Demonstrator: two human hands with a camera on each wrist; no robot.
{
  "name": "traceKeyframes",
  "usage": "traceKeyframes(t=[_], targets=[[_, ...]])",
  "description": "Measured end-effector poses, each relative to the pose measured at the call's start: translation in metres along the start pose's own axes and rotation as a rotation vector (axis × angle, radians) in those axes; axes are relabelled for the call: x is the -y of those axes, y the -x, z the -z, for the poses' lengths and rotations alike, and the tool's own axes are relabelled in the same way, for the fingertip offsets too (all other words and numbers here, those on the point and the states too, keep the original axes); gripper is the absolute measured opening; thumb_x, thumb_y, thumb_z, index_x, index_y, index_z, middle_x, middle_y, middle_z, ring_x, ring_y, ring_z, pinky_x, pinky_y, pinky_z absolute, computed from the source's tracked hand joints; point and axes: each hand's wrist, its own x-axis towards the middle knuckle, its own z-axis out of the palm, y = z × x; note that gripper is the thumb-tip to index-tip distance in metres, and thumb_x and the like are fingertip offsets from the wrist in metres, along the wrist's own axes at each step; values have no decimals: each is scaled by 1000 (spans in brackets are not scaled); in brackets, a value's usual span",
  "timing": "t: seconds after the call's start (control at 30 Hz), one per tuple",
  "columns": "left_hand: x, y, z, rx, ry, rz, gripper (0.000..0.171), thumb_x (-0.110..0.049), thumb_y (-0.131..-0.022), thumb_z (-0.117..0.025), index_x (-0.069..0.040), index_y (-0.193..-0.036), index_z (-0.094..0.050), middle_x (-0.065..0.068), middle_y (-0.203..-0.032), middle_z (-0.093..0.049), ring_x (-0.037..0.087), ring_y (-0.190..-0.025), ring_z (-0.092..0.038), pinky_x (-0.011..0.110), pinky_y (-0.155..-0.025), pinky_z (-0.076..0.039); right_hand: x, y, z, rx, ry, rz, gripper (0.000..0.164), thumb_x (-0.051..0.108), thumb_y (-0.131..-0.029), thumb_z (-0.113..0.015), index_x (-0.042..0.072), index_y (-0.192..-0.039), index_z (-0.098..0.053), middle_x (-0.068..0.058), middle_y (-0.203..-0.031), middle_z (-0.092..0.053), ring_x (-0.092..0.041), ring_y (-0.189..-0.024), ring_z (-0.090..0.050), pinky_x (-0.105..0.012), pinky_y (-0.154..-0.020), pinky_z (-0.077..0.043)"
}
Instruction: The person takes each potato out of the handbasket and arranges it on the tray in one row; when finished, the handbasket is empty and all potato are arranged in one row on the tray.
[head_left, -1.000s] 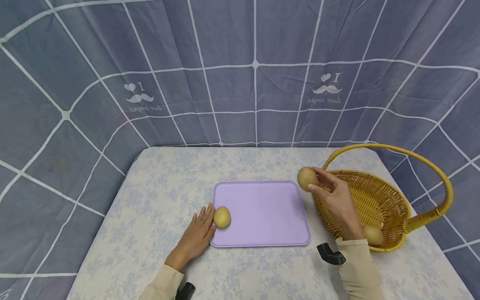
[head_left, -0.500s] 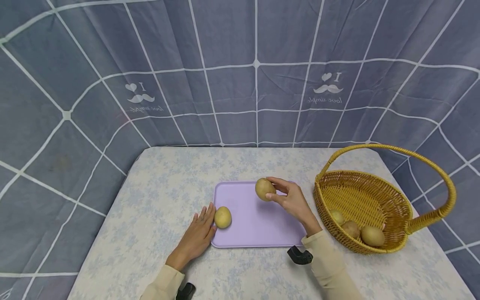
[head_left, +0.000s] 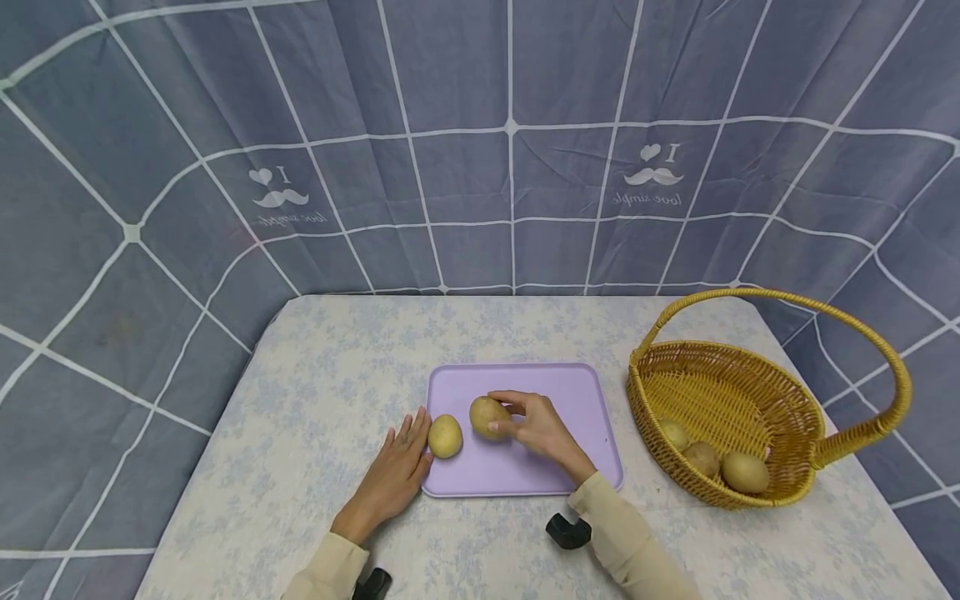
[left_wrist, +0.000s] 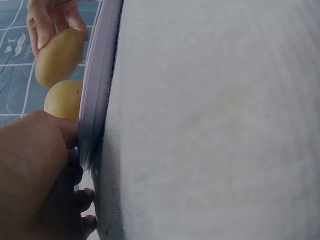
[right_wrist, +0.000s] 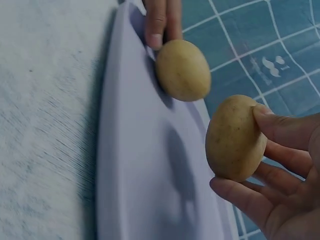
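My right hand (head_left: 536,427) pinches a potato (head_left: 489,417) between thumb and fingers over the lilac tray (head_left: 547,467). In the right wrist view this held potato (right_wrist: 236,138) hangs a little above the tray, its shadow cast on the surface. Another potato (head_left: 446,436) lies at the tray's left side, just left of the held one. My left hand (head_left: 393,467) rests with straight fingers along the tray's left edge, right beside that resting potato. The left wrist view shows the left thumb at the rim, close under the resting potato (left_wrist: 64,100).
To the right of the tray stands a yellow wicker basket (head_left: 787,400) with a tall arched handle (head_left: 795,297). Several potatoes (head_left: 745,472) lie in its near part. A pale floral cloth (head_left: 337,350) covers the table, and a blue-grey checked curtain (head_left: 465,175) hangs behind.
My right hand has carried the potato from beside the basket leftward, then lower over the tray toward the resting potato. My left hand stays in place.
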Motion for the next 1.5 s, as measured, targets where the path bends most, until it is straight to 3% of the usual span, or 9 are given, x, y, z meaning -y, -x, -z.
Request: traceKeyframes(t=[0.33, 0.77, 1.5], targets=[[1, 1, -3, 0, 9, 2, 58, -22, -103, -43, 2, -150, -21, 14, -158, -17, 35, -145, -14, 56, -116, -9, -4, 0, -16, 70, 124, 36, 42, 15, -83, -76, 3, -121, -65, -13, -115, -68, -27, -96, -67, -41, -83, -54], [1, 0, -1, 2, 11, 6, 58, -22, -103, -43, 2, -151, -20, 14, -158, -17, 35, -145, -14, 56, -116, -9, 4, -1, -19, 50, 287, -12, 40, 22, -81, -76, 6, -117, -69, -7, -102, -71, -16, -85, -61, -28, -71, -49], [1, 0, -1, 2, -6, 1, 58, -22, -103, -43, 2, -150, -20, 14, -158, -18, 35, -145, -15, 56, -116, -10, 3, -2, -18, 90, 299, 21, 45, 26, -84, -74, 5, -123, -65, -9, -108, -69, -19, -90, -63, -33, -79, -51]])
